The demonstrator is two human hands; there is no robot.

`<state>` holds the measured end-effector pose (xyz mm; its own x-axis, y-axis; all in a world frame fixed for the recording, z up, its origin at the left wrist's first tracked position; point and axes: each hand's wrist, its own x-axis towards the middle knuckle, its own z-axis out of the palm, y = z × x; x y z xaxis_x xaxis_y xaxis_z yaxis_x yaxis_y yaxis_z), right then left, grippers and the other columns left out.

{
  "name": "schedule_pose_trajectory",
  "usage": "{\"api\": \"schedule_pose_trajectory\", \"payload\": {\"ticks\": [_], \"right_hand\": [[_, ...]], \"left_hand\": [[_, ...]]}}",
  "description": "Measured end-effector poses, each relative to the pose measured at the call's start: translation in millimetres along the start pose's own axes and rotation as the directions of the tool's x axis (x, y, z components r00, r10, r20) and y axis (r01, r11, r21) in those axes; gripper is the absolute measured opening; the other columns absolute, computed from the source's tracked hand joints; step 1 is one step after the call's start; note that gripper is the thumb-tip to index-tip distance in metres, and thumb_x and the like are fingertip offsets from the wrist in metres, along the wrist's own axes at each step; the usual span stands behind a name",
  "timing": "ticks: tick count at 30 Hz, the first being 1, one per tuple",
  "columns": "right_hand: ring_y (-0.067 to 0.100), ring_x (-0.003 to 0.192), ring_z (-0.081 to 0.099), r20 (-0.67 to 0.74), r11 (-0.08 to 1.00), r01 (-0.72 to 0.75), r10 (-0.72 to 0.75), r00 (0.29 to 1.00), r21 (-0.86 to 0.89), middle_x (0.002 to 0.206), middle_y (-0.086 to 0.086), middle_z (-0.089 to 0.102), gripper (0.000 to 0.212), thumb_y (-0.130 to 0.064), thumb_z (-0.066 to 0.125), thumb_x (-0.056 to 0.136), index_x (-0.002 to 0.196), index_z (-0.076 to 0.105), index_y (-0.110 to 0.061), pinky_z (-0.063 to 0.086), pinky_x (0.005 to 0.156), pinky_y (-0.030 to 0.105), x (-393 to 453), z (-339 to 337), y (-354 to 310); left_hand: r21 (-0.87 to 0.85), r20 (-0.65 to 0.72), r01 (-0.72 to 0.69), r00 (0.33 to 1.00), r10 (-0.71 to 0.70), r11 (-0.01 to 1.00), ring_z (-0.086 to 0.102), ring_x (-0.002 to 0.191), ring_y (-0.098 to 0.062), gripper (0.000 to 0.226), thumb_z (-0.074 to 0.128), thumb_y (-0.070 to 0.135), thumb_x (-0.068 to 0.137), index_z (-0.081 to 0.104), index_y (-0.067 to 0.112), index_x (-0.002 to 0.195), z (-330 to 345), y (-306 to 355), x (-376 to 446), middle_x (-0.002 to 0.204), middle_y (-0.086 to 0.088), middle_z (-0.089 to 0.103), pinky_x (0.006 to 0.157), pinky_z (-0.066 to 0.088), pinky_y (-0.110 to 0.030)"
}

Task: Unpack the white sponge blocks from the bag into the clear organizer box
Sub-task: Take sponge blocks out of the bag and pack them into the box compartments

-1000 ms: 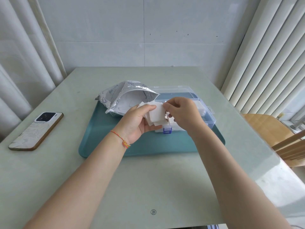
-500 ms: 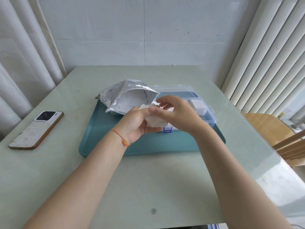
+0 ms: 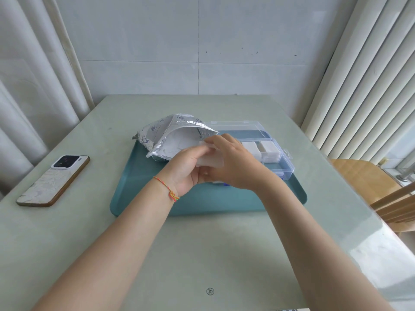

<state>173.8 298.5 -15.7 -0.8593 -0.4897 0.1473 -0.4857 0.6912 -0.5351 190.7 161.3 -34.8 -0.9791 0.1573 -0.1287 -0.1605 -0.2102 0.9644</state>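
Over the teal tray [image 3: 202, 203], the left hand [image 3: 187, 169] and the right hand [image 3: 233, 163] meet around a small stack of white sponge blocks [image 3: 212, 161], the fingers of both curled and gripping it just in front of the open mouth of the silver foil bag [image 3: 170, 136]. The bag lies at the tray's far left, and the clear organizer box [image 3: 278, 161] sits open just to the right of the hands with a few white blocks [image 3: 268, 149] already in its compartments. A phone [image 3: 55, 179] lies face down on the tabletop [image 3: 202, 254], well to the left of the tray.
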Motion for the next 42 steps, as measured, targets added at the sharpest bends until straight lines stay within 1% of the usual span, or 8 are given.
{"api": "schedule_pose_trajectory", "payload": {"ticks": [14,16,19,24,26,33,39,42], "right_hand": [[0.015,0.074,0.044,-0.09,0.989,-0.143,0.146,0.985,0.03,0.074,-0.012,0.046,0.021,-0.032,0.058,0.089,0.08,0.044,-0.02,0.031,0.054,0.019,7.5,-8.6,-15.9],[0.02,0.08,0.05,-0.094,0.985,-0.136,0.146,0.985,0.102,0.081,-0.005,0.055,0.013,-0.027,0.058,0.087,0.086,0.05,-0.017,0.037,0.059,0.024,7.9,-5.5,-20.8],[0.02,0.104,0.054,0.006,0.995,-0.059,0.058,0.998,0.083,0.113,0.001,0.058,0.042,-0.025,0.064,0.086,0.123,0.05,-0.011,0.042,0.076,0.029,5.3,-5.9,-25.8],[-0.003,0.098,0.047,-0.003,0.996,0.045,-0.045,0.999,0.074,0.115,-0.013,0.045,0.083,-0.039,0.081,0.073,0.141,0.035,-0.029,0.039,0.086,0.008,-2.4,-19.4,-8.7],[0.01,0.113,0.046,-0.027,0.999,0.035,-0.034,0.999,0.017,0.124,-0.006,0.042,0.091,-0.044,0.084,0.069,0.143,0.033,-0.031,0.042,0.097,0.025,-1.8,-22.3,1.2],[0.016,0.121,0.046,0.03,0.998,0.044,-0.046,0.999,0.042,0.13,-0.007,0.038,0.099,-0.051,0.084,0.061,0.143,0.034,-0.031,0.046,0.1,0.038,1.7,-13.8,6.6],[0.01,0.126,0.039,0.015,0.992,0.081,-0.083,0.996,0.094,0.142,-0.012,0.03,0.11,-0.043,0.084,0.067,0.152,0.015,-0.031,0.044,0.102,0.037,3.0,-20.3,5.4],[0.009,0.129,0.037,0.029,0.989,0.113,-0.116,0.993,0.096,0.151,-0.014,0.024,0.113,-0.039,0.084,0.069,0.153,0.01,-0.032,0.039,0.107,0.038,5.6,-21.0,1.3]], "left_hand": [[-0.052,0.094,0.013,0.996,-0.008,0.999,0.062,0.083,-0.021,0.033,0.061,0.041,0.084,0.067,0.016,0.106,-1.4,1.7,-4.9,0.094,-0.006,0.065,0.073,0.056,-0.038],[-0.126,0.055,-0.007,0.998,0.014,0.992,0.062,0.09,-0.018,0.026,0.057,0.038,0.095,0.067,0.019,0.11,5.1,0.2,-1.1,0.101,-0.002,0.065,0.076,0.055,-0.036],[-0.315,-0.053,0.011,0.998,-0.029,0.949,0.066,0.089,-0.017,0.022,0.051,0.031,0.099,0.067,0.018,0.106,7.3,4.3,7.2,0.101,-0.003,0.067,0.077,0.051,-0.032],[-0.516,-0.122,0.012,0.989,-0.087,0.856,0.069,0.083,-0.027,0.025,0.042,0.02,0.099,0.063,0.007,0.094,-1.8,15.7,12.9,0.094,-0.014,0.069,0.085,0.055,-0.036],[-0.537,-0.13,0.01,0.987,-0.094,0.843,0.067,0.086,-0.031,0.019,0.045,0.015,0.097,0.061,0.006,0.09,-4.8,16.3,15.5,0.093,-0.015,0.067,0.095,0.051,-0.043],[-0.373,0.083,0.16,0.987,-0.14,0.914,0.068,0.076,-0.027,0.044,0.065,0.047,0.08,0.06,0.008,0.099,2.7,22.1,13.0,0.084,-0.011,0.064,0.073,0.058,-0.034],[-0.273,0.159,0.171,0.979,-0.131,0.947,0.057,0.094,-0.024,0.056,0.067,0.055,0.082,0.061,0.009,0.112,2.4,19.8,19.4,0.101,-0.011,0.055,0.085,0.046,-0.033],[-0.277,0.145,0.132,0.985,-0.094,0.952,0.049,0.126,-0.031,0.058,0.069,0.055,0.083,0.057,0.015,0.122,3.7,19.6,23.8,0.128,-0.015,0.045,0.114,0.029,-0.04]]}}
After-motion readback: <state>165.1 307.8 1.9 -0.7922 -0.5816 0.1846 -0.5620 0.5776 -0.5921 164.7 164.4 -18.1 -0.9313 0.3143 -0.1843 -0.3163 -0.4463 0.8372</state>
